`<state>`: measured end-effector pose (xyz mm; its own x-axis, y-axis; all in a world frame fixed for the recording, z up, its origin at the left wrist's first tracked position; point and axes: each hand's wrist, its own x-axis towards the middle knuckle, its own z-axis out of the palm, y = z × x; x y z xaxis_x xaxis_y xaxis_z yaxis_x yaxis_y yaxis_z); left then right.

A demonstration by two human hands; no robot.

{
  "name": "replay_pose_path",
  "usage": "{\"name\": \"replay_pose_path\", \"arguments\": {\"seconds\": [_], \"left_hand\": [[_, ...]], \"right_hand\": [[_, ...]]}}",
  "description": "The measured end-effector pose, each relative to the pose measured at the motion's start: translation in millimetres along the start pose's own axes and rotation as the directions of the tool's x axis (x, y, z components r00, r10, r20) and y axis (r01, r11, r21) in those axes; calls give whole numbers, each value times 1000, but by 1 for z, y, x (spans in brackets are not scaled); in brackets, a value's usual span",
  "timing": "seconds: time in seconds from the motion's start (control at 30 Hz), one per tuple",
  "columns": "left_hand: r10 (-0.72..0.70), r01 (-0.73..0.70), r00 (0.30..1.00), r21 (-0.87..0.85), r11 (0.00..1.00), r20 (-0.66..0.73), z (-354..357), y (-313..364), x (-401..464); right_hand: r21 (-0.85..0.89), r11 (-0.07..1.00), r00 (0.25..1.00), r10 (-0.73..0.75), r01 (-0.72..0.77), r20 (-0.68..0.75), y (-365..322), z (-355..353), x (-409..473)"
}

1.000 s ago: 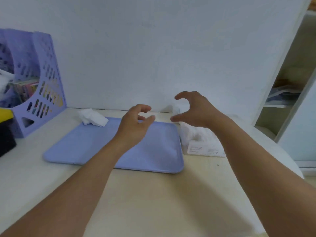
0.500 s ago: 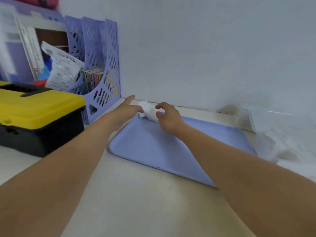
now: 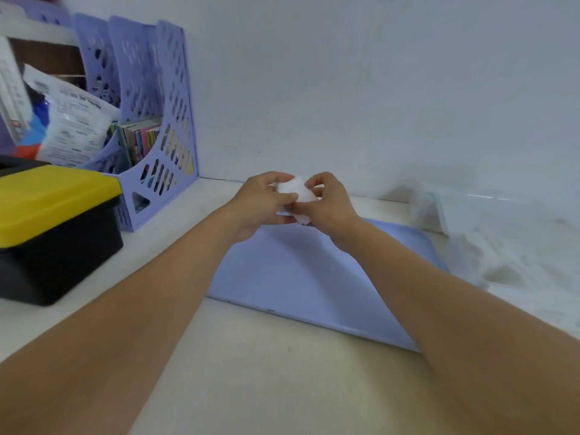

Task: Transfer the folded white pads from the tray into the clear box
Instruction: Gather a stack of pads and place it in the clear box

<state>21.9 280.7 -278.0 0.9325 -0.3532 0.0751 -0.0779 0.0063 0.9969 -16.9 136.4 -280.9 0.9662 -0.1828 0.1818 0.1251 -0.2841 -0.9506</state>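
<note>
Pads, folded and white, are sitting bunched between our two hands above the far end of the lavender tray; our left hand and right hand are both pinching them with curled fingers. Rightward the clear box is lying blurred; leftward are standing a purple file rack and a yellow-lidded black toolbox.

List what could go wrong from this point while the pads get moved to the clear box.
1. Both the left hand and the right hand pinch the white pads above the tray; a loose fold could open or a pad could slip out on the way.
2. The clear box sits far right, blurred and hard to make out against the white wall, so the drop may miss its opening.
</note>
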Motion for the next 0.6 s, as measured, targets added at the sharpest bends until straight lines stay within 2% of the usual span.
{"name": "replay_pose_path", "arguments": {"seconds": [0.1, 0.2, 0.3, 0.5, 0.6], "left_hand": [[-24, 35, 996, -141, 989, 85, 37, 7, -20], [-61, 90, 987, -193, 977, 148, 72, 6, -38], [-66, 85, 992, -181, 980, 104, 110, 4, -52], [-13, 12, 1000, -310, 951, -1, 159, 2, -63], [24, -37, 998, -258, 965, -53, 162, -4, -60]], "right_hand": [[103, 990, 994, 91, -97, 64, -16, -41, -26], [-28, 995, 992, 101, -99, 73, -17, -76, -55], [-73, 995, 998, 66, -65, 9, -10, -108, -83], [-68, 998, 982, -29, 17, -189, 15, -130, -107], [-149, 986, 976, -98, 70, -192, 21, -135, -105]]}}
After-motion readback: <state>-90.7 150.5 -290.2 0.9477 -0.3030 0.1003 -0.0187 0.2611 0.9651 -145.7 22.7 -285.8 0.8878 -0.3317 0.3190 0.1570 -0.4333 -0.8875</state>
